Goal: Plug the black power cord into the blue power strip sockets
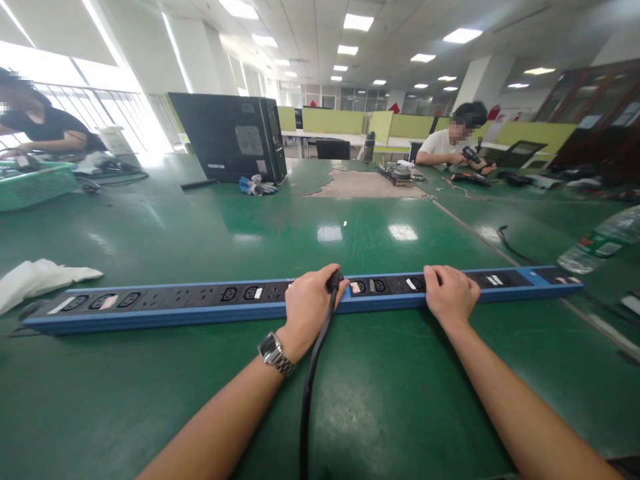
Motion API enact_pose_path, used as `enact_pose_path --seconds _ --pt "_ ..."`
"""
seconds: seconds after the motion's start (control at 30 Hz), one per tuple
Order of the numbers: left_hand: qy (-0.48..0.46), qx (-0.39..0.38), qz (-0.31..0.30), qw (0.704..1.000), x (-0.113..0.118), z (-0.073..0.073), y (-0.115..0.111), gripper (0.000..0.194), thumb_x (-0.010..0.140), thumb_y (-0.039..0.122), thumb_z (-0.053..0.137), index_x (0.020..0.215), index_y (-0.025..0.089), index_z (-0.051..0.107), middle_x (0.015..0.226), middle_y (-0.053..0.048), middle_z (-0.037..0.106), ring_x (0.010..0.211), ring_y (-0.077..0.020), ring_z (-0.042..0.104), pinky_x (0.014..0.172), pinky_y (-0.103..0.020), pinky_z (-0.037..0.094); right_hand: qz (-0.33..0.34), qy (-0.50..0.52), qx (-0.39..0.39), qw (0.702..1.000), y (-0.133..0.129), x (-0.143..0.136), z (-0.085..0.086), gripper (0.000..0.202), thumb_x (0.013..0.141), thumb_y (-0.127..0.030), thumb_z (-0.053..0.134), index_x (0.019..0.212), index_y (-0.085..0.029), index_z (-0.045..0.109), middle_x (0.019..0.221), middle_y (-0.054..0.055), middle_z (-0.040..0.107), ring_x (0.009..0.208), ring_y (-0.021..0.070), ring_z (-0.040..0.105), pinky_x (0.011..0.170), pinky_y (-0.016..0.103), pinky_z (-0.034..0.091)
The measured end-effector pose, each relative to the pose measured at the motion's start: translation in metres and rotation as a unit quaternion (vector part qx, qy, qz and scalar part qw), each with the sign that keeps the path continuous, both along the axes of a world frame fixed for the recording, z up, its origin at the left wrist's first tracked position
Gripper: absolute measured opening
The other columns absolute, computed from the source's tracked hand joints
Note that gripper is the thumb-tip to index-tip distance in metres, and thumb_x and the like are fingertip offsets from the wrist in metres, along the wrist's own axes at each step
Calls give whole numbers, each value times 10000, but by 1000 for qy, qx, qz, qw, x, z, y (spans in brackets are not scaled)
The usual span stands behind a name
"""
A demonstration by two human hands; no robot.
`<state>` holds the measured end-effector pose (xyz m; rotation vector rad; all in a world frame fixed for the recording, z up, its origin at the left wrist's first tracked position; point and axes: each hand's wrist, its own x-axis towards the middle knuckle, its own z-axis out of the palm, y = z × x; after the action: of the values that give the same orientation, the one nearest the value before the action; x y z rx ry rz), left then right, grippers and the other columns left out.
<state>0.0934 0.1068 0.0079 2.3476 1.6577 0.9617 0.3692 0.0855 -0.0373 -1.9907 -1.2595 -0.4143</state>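
Observation:
A long blue and black power strip (175, 313) lies across the green table, its row of sockets facing up. My left hand (311, 300), with a steel watch (275, 353) at the wrist, is closed around a black plug (336, 280) over the strip's middle. From that plug a black cable (310, 387) runs down toward me. Whether the plug's pins sit in a socket is hidden. Farther right, my right hand (451, 293) grips the power strip with curled fingers. Small white labels mark some sockets.
A computer tower (230, 140) stands at the back with gloves (257, 185) beside it. White tissue (45, 277) lies left, a plastic bottle (600, 240) right. A green basket (40, 187) is near one person (45, 123); another person (450, 143) holds a tool at back right.

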Motion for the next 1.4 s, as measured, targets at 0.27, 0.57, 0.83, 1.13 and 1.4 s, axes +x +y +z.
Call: enact_pose_path --seconds 0.27,0.57,0.83,1.13,1.4 --pt "10 19 -79 997 -2 -4 -2 323 858 360 626 1145 225 691 1060 -69 746 963 -238 682 873 -355 525 2 6 -5 1000 1 1 -1 378 905 -441 397 802 -208 677 948 61 705 995 233 545 931 400 247" --pt "-96 32 -94 990 -3 -4 -3 322 877 350 602 1156 203 671 1025 -61 753 937 -207 694 868 -320 532 -3 7 -7 1000 1 1 -1 370 904 -433 413 804 -201 683 955 62 702 982 225 545 929 401 249" --pt "-24 -13 -144 989 79 9 -2 337 895 418 558 1175 258 656 963 -57 754 874 -210 692 789 -297 528 -4 8 -8 1000 0 -1 2 378 903 -435 398 795 -210 681 942 50 708 1011 219 555 922 389 247" --pt "30 -33 -169 985 99 11 0 304 887 411 551 1137 288 671 959 -57 757 863 -234 699 780 -323 530 -4 6 -7 1000 1 -1 1 375 900 -437 400 799 -210 681 945 55 711 983 225 555 920 400 248" --pt "65 -51 -166 983 101 22 10 241 846 400 594 1002 267 721 916 -86 742 857 -262 689 745 -340 536 -1 11 -7 1000 0 -1 3 377 903 -432 398 797 -211 685 939 50 712 1003 221 564 926 393 247"
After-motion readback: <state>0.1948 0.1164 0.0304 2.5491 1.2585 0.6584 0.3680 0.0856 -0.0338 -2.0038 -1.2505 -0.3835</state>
